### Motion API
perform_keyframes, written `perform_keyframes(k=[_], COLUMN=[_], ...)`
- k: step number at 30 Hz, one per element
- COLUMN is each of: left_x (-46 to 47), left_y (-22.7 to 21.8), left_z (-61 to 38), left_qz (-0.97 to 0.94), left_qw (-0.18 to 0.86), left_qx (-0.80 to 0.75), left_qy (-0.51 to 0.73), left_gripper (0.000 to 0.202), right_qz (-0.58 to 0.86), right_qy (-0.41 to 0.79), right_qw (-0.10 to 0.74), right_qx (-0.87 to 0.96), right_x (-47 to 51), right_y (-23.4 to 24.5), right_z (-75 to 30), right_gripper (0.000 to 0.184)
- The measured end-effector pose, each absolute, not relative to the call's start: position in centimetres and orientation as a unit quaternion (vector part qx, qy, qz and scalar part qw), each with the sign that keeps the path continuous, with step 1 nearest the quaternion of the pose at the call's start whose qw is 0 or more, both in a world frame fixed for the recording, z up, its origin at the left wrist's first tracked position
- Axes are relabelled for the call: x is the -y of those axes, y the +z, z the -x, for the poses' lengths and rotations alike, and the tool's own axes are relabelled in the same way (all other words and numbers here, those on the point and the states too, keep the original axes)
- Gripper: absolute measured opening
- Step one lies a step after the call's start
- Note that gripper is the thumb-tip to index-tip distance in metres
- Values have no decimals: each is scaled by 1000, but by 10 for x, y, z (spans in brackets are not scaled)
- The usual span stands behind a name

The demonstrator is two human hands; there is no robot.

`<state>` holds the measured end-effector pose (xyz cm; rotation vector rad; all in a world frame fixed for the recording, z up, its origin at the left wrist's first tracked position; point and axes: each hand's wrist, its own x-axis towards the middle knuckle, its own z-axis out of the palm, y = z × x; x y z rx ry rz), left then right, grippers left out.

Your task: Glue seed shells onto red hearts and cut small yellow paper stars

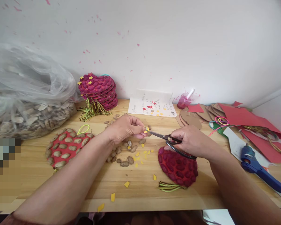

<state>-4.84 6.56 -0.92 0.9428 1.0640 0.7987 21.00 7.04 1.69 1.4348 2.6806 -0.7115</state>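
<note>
Between the thumb and fingers of my left hand (pixel 128 126) is a small piece of yellow paper (pixel 147 129). My right hand (pixel 189 142) grips black-handled scissors (pixel 167 138), whose tips meet the yellow piece. Under my right hand lies a dark red heart (pixel 179 167) covered in painted peanuts, with a yellow-green tassel (pixel 170 186). Small yellow scraps (pixel 145 153) are scattered below the scissors. Loose peanuts (pixel 125 163) lie beneath my left hand. A red heart with unpainted peanuts (pixel 65 147) rests left of my left forearm, which partly covers it.
A plastic bag of peanuts (pixel 32 115) fills the left side. Stacked purple hearts (pixel 103 90) stand by the wall. Paper with stars (pixel 152 104), a pink cup (pixel 184 100), cardboard pieces (pixel 192 118), red sheets (pixel 253 118) and a blue glue gun (pixel 262 172) lie farther right.
</note>
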Motion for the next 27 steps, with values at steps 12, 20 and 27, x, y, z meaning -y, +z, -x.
perform_keyframes(k=[12,20,27], left_x=[-64,-68,-64], left_y=[-13,-9,0], left_z=[43,50,45], left_qz=[-411,-396,-345], left_qw=[690,699,699], left_qx=[-474,-466,-456], left_qy=[361,371,429], left_gripper=[28,28,20], right_qz=[-445,-455,-468], right_qy=[-190,-263,-344], right_qw=[22,22,-18], right_qx=[-875,-851,-813], right_x=[-70,-72,-71], right_y=[22,21,21], right_z=[-211,-219,-212], right_gripper=[50,50,43])
